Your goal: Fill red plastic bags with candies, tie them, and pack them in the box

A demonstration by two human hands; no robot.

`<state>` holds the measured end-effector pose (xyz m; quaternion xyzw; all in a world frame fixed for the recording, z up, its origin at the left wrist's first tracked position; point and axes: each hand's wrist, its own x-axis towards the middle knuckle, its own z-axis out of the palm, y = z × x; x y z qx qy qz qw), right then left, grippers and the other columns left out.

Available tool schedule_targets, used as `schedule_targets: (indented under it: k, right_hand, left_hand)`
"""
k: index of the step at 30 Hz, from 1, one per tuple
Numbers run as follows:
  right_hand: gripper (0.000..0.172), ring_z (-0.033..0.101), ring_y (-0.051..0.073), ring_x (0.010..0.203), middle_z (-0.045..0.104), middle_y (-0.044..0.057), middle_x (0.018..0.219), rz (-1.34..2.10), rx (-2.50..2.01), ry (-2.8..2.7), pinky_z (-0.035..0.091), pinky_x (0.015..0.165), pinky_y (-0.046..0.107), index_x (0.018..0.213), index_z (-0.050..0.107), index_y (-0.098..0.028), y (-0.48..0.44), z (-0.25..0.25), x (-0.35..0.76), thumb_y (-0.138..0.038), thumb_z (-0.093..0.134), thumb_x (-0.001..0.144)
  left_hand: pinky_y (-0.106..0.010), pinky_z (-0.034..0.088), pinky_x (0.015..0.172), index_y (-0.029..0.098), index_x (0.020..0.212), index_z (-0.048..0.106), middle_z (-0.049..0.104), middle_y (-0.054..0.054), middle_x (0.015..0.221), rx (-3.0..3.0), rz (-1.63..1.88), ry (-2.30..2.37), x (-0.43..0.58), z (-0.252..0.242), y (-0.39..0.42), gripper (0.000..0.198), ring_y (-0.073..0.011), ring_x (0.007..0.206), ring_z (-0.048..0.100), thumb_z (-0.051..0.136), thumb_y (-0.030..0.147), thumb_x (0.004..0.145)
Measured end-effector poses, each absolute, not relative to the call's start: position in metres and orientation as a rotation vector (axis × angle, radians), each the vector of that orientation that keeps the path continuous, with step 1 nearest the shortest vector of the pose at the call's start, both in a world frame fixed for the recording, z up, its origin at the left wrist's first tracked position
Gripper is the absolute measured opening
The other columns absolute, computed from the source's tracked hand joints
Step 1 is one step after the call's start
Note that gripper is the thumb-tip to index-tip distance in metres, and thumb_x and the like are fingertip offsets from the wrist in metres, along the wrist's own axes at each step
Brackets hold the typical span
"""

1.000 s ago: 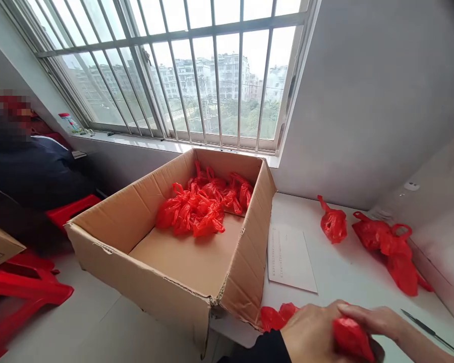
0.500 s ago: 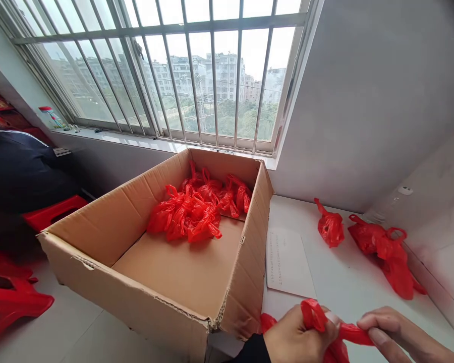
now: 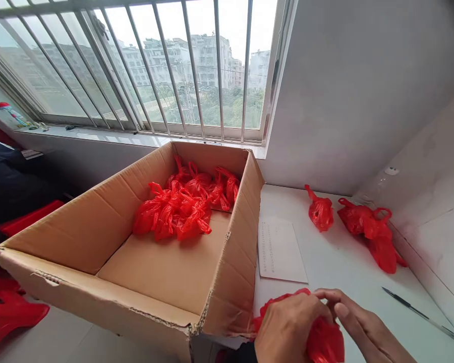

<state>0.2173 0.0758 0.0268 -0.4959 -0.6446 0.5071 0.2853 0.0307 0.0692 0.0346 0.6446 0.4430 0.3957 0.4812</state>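
Low in the view, my left hand is closed on a crumpled red plastic bag, which bulges out on both sides of it. Just to the right is my right hand, its thumb and index finger apart, with no bag visible between them. Its fingertips are close against the left hand; whether they touch the bag is hard to see. A large open cardboard box stands at left, with several tied red plastic bags heaped toward its far end.
On the white table lie a white printed sheet, one red bag, a cluster of red bags and a pen. A barred window is behind the box. A person in dark clothing sits at far left by red stools.
My right hand no longer pinches the stretched end of the red bag; its fingers are apart. The bag is bunched under my left hand. The view has shifted right, bringing the pen into sight.
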Motion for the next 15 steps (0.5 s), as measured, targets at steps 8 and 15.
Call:
schedule_targets:
  k: [8, 15]
  right_hand:
    - [0.036, 0.066, 0.022, 0.075, 0.066, 0.002, 0.079, 1.498, -1.189, -1.913, 0.059, 0.078, 0.036, 0.107, 0.069, -0.023, 0.085, 0.04, 0.216, -0.052, 0.048, 0.099]
    - [0.02, 0.061, 0.021, 0.103, 0.065, 0.007, 0.11, 1.291, -1.111, -1.869, 0.049, 0.095, 0.036, 0.103, 0.061, -0.023, 0.091, 0.045, 0.221, -0.038, 0.047, 0.102]
  left_hand:
    - [-0.027, 0.047, 0.066, 0.027, 0.116, 0.069, 0.072, -0.008, 0.098, 1.995, 1.268, 1.27, 0.043, 0.005, 0.059, 0.029, -0.0186, 0.076, 0.068, 0.062, 0.02, 0.089]
    - [-0.024, 0.052, 0.069, 0.024, 0.119, 0.064, 0.069, -0.005, 0.09, 2.037, 1.334, 1.166, 0.038, 0.03, 0.069, 0.027, -0.0162, 0.078, 0.067, 0.057, 0.013, 0.095]
